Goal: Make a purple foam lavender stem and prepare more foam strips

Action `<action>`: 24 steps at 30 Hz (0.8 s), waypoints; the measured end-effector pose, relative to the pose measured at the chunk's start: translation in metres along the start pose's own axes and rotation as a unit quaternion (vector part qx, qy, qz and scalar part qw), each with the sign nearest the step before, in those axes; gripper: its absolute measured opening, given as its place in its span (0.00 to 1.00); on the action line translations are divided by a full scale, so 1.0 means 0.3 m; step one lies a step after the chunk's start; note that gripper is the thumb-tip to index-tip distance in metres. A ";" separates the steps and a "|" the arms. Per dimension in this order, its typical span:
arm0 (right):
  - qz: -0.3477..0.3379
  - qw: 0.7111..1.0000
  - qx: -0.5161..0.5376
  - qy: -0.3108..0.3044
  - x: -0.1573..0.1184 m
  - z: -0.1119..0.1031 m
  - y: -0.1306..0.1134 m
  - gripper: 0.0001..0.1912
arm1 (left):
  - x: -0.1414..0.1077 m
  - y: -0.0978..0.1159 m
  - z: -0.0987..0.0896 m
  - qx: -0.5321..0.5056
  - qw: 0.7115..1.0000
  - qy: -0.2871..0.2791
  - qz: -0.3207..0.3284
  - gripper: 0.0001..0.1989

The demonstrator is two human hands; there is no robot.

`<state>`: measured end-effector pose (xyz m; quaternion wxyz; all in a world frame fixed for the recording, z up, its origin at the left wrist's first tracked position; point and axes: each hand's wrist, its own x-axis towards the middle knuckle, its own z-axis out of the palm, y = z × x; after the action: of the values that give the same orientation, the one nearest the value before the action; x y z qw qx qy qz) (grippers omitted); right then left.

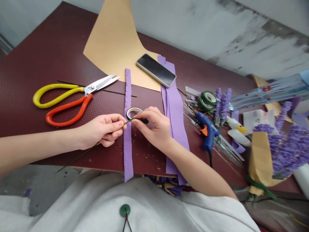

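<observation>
Together, left hand (101,130) and right hand (153,127) pinching thin floral wire (82,157), tape roll (133,113) just beside right hand

Scissors (88,90), a smartphone (156,70) — a blue glue gun (208,129)

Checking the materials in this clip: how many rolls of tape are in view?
3. A small roll sits at the right hand pinching dark wire. A green roll and a second lie beside the blue glue gun. More may be hidden at right.
</observation>
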<state>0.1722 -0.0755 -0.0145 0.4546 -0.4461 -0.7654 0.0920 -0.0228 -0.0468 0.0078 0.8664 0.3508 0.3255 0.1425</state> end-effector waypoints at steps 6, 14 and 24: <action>0.016 1.000 0.003 -0.010 0.002 -0.002 -0.001 0.03 | -0.003 -0.001 0.007 0.040 0.999 0.024 0.015 0.10; -0.003 1.000 -0.002 0.007 0.001 0.002 0.002 0.04 | 0.001 -0.004 -0.003 0.025 1.000 -0.006 -0.003 0.09; -0.006 1.000 -0.008 0.008 0.002 0.004 0.002 0.04 | 0.000 -0.003 0.002 0.037 0.999 0.033 0.011 0.07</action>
<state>0.1715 -0.0745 -0.0151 0.4578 -0.4455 -0.7652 0.0799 -0.0224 -0.0479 0.0074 0.8399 0.3812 0.3553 0.1514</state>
